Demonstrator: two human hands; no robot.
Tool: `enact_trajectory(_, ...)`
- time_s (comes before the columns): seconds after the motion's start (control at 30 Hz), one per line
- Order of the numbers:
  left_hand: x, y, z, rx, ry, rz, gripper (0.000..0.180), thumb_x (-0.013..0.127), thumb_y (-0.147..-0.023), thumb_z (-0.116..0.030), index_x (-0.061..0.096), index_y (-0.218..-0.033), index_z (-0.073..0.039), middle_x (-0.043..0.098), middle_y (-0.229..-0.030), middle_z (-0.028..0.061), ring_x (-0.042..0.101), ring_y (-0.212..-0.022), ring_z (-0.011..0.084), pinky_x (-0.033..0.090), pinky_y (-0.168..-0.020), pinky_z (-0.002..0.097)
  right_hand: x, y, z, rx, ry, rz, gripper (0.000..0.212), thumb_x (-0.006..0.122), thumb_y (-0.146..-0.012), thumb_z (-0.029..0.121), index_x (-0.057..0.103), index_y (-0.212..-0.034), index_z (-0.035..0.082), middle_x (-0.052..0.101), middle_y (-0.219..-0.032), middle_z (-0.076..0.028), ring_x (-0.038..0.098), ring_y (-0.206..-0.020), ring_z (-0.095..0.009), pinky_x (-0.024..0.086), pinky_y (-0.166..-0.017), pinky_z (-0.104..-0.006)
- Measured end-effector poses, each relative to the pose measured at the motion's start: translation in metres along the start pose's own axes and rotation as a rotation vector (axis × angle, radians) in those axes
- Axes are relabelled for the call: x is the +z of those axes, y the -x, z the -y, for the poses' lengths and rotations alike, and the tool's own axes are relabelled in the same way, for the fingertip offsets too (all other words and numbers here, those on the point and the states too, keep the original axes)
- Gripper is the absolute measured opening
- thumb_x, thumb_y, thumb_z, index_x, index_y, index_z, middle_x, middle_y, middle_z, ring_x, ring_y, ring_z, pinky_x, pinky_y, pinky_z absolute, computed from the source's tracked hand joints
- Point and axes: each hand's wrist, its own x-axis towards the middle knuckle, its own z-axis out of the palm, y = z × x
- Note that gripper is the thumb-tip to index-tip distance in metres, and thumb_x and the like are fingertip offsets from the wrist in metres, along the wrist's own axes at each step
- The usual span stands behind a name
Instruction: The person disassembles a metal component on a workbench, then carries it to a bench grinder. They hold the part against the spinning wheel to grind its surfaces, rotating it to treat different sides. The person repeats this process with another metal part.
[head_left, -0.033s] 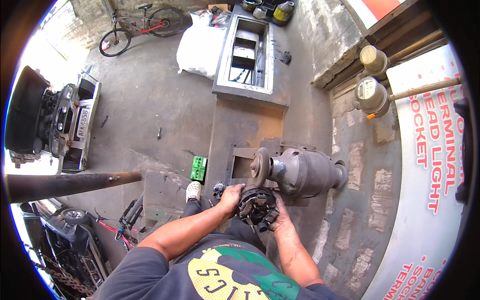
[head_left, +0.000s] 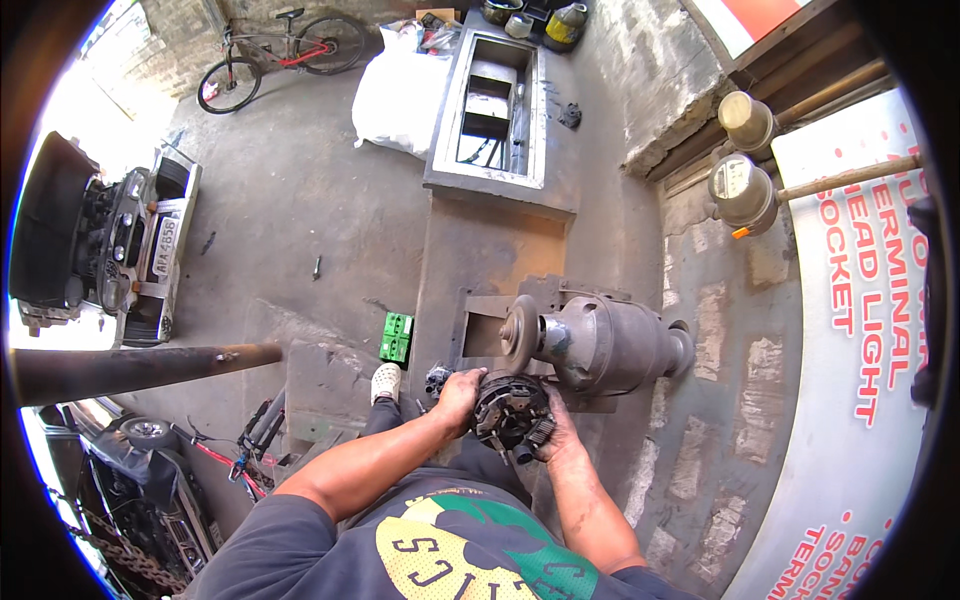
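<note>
Two Hands on a Round Metal Part at the Grinder

Far left, a parked vehicle (head_left: 120, 250) stands with its front opened up, and a thick rusty pipe (head_left: 140, 368) crosses the view below it. A bicycle (head_left: 285, 55) leans by the wall at the top, with a white sack (head_left: 400, 100) to its right. On the concrete floor (head_left: 290, 210) a small green box (head_left: 397, 337) lies just beside the person's pale shoe (head_left: 385, 382).

Moving right, the left hand (head_left: 458, 398) curls over the left rim of a dark round metal part (head_left: 508, 408), fingers bent and pressed against its edge. The part sits low in the centre of the view, held between both hands in front of the person's body, just below the grinder's wheel (head_left: 520, 327). It shows a ring of bolts and a toothed section at its lower right.

The right hand (head_left: 558, 432) cups the part from the right and underneath, its fingers wrapped around the lower rim, mostly hidden behind the metal.

Above them a grey bench grinder (head_left: 610, 345) rests on a worn metal stand (head_left: 500, 250), its wheel facing left. Further back sits an open rectangular metal frame (head_left: 490, 100). On the right wall (head_left: 690, 300) two round meters (head_left: 745, 160) hang, beside a white sign (head_left: 860, 300) with red lettering.
</note>
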Motion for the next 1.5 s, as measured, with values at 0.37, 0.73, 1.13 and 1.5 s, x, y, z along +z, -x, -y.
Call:
enact_trajectory(0.37,0.002,-0.004,-0.007,0.045,0.041,0.013,0.038,0.047,-0.109,-0.03,0.069,-0.117,0.0,0.077,-0.101,0.0137,0.074,-0.087,0.0258,0.061,-0.082,0.0419,0.002,-0.014,0.01,0.088,-0.008,-0.013,0.046,0.064,-0.103,0.044,0.072,-0.127,0.006,0.077,-0.123,-0.013,0.075,-0.11,-0.029,0.061,-0.101,-0.0484)
enact_trajectory(0.73,0.005,0.013,-0.017,0.049,0.116,-0.006,0.036,0.053,-0.107,-0.027,0.073,-0.108,0.004,0.077,-0.097,0.0154,0.074,-0.082,0.0269,0.058,-0.078,0.0411,-0.01,-0.021,0.006,0.08,-0.008,-0.029,0.045,0.068,-0.101,0.042,0.071,-0.127,0.005,0.078,-0.122,-0.013,0.076,-0.109,-0.028,0.062,-0.1,-0.0486)
enact_trajectory(1.13,-0.004,0.007,-0.004,0.073,0.161,0.047,0.035,0.053,-0.107,-0.024,0.072,-0.11,0.006,0.077,-0.1,0.0159,0.073,-0.086,0.0271,0.059,-0.082,0.0407,0.005,-0.016,0.013,0.082,0.036,-0.014,0.041,0.067,-0.103,0.039,0.071,-0.125,0.005,0.078,-0.12,-0.013,0.076,-0.107,-0.028,0.063,-0.099,-0.0474)
enact_trajectory(1.5,-0.009,0.006,-0.011,-0.09,0.051,0.121,0.038,0.055,-0.107,-0.029,0.073,-0.11,0.004,0.077,-0.1,0.014,0.073,-0.086,0.0224,0.057,-0.082,0.037,0.018,0.002,0.03,0.126,0.301,0.034,0.05,0.065,-0.105,0.045,0.068,-0.133,0.003,0.077,-0.124,-0.014,0.075,-0.11,-0.025,0.061,-0.102,-0.0447)
